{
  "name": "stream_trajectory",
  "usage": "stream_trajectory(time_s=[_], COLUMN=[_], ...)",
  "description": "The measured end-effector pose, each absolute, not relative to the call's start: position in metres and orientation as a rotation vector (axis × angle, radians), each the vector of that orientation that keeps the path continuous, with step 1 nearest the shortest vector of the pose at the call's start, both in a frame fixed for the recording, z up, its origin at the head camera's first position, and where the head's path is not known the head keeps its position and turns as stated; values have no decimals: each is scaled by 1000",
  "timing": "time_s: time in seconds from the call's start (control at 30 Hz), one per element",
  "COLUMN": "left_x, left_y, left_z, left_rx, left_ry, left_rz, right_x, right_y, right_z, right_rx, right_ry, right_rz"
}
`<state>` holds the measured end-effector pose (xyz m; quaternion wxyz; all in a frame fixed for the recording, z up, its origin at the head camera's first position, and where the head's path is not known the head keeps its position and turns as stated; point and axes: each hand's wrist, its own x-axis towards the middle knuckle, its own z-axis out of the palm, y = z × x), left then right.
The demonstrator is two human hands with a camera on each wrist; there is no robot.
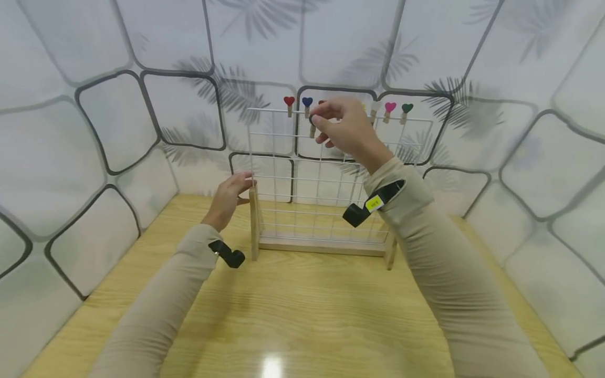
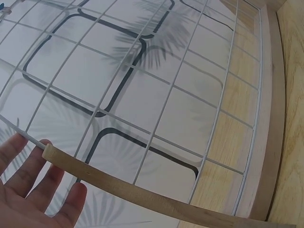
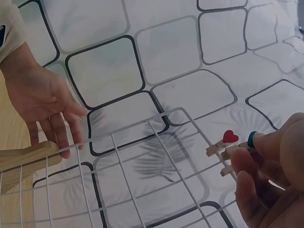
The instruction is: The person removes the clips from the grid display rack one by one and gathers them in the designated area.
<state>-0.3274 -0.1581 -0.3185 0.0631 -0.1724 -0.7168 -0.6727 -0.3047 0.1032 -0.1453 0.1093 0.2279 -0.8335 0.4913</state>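
Right hand (image 1: 347,131) pinches a light, springy peg (image 1: 312,127) at the rack's (image 1: 321,178) top wire. Left hand (image 1: 229,198), fingers straight, steadies the wooden post (image 1: 254,220) near the counter's (image 1: 302,315) back edge. The peg is likely best squeezed at its tail.

Long beige sleeves (image 1: 439,262) are worn on both arms. A black strap-mounted device is fixed at each wrist; the right device (image 1: 371,206) is marked by a yellow label (image 1: 374,203).
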Motion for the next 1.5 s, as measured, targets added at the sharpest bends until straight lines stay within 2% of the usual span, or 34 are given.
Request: stream_trajectory(time_s=[0.77, 1.5], left_x=[-327, -330], left_y=[-159, -157], left_z=[-315, -315], left_rx=[-530, -377], left_ry=[-2230, -2329], left_rz=[-1997, -1884], right_x=[-297, -301], right_y=[203, 305], right_z=[-187, -273], right_rx=[467, 278], right_ry=[-2538, -2516], right_rz=[1328, 1364])
